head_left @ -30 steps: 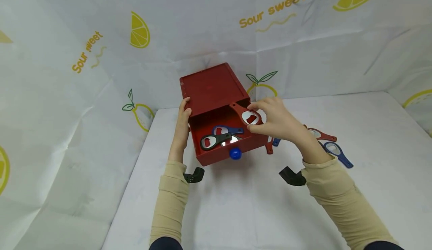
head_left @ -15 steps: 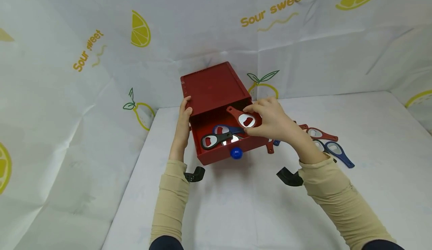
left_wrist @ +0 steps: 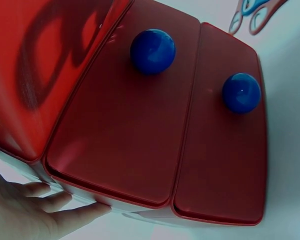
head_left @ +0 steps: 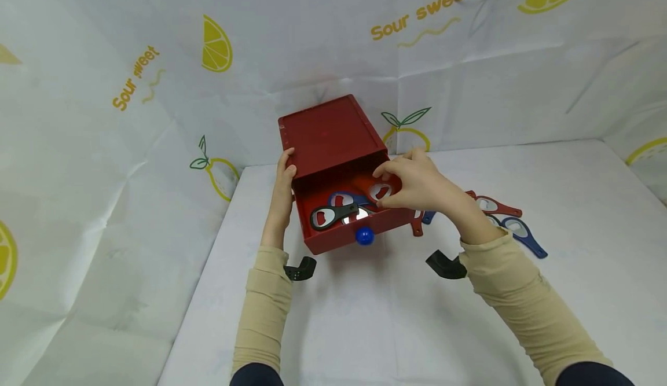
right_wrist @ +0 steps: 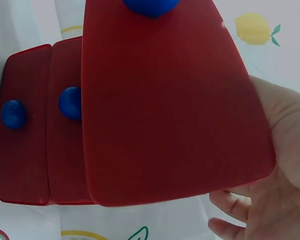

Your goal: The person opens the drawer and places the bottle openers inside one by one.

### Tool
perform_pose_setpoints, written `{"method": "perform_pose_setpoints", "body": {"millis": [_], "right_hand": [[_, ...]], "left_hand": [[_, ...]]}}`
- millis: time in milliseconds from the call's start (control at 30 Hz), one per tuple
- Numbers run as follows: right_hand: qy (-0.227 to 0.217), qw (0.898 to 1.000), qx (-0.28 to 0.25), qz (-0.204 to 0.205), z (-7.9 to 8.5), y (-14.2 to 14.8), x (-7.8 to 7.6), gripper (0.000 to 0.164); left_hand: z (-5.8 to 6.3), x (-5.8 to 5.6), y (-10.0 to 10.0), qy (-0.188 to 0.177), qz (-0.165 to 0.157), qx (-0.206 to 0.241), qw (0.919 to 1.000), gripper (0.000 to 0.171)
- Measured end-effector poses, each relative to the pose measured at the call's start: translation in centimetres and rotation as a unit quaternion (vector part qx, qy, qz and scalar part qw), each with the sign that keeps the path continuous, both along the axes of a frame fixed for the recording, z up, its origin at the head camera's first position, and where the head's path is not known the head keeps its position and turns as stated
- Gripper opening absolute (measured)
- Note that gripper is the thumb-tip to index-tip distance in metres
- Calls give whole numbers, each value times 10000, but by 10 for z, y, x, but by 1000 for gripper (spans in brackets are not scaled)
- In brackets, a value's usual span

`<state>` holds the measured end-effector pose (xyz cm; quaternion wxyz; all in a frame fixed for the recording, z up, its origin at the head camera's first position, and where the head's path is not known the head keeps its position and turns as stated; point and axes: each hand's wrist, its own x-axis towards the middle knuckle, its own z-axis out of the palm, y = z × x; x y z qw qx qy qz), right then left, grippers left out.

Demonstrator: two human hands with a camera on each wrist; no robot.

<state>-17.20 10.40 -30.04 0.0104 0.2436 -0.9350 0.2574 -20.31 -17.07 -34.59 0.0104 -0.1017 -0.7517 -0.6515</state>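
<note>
A red drawer cabinet (head_left: pixel 330 134) with blue knobs stands at the back of the table, its top drawer (head_left: pixel 333 241) pulled out. My left hand (head_left: pixel 281 195) rests against the cabinet's left side, fingers fairly straight along it in the left wrist view. Over the drawer's right part is my right hand (head_left: pixel 417 183), thumb and fingers parted around a blurred red bottle opener (head_left: pixel 381 191), which lies lower, inside the drawer. A black bottle opener (head_left: pixel 333 216) and a blue bottle opener (head_left: pixel 344 199) also lie in there. In the right wrist view the drawer front (right_wrist: pixel 175 110) hides the right fingertips.
More bottle openers lie on the white table to the right, among them a red one (head_left: pixel 497 206) and a blue one (head_left: pixel 524 236). Others show partly beside the drawer (head_left: pixel 417 227). A lemon-printed cloth (head_left: pixel 312 39) hangs behind the cabinet.
The red bottle opener, pinched in my right hand before, has moved left over the drawer and dropped from the fingers into it. My left hand stays on the cabinet.
</note>
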Motion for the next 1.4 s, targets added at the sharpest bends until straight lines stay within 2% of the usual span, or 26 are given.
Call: {"method": "perform_pose_setpoints", "body": {"millis": [67, 133, 267, 367, 600, 833, 1033, 1267, 1400], "right_hand": [[-159, 9999, -6, 51, 1, 0, -1, 40], [-289, 9995, 4, 81, 2, 0, -1, 39], [-468, 9988, 7, 118, 3, -1, -1, 40], [-539, 9985, 17, 116, 2, -1, -1, 43], [-489, 9986, -156, 152, -1, 1, -1, 42], [-166, 9988, -422, 210, 0, 5, 4, 39], [219, 9956, -901, 126, 1, 8, 11, 35], [1247, 9799, -1528, 291, -5, 8, 20, 28], [1679, 9708, -1693, 250, -7, 8, 29, 27]], "left_hand": [[0, 0, 0, -12, 16, -2, 10000, 55], [-7, -5, -2, 5, 83, -22, 10000, 52], [-7, -5, -1, 1, 95, -60, 9999, 52], [0, 1, 0, -4, 45, -92, 9999, 55], [1, 2, 1, 16, 70, -122, 9999, 55], [1, 1, 1, 67, 38, -80, 9999, 56], [1, 0, 1, 59, 30, -84, 9999, 56], [1, 0, 0, 46, 36, -129, 9999, 56], [1, 2, 1, 34, 36, -140, 9999, 57]]}}
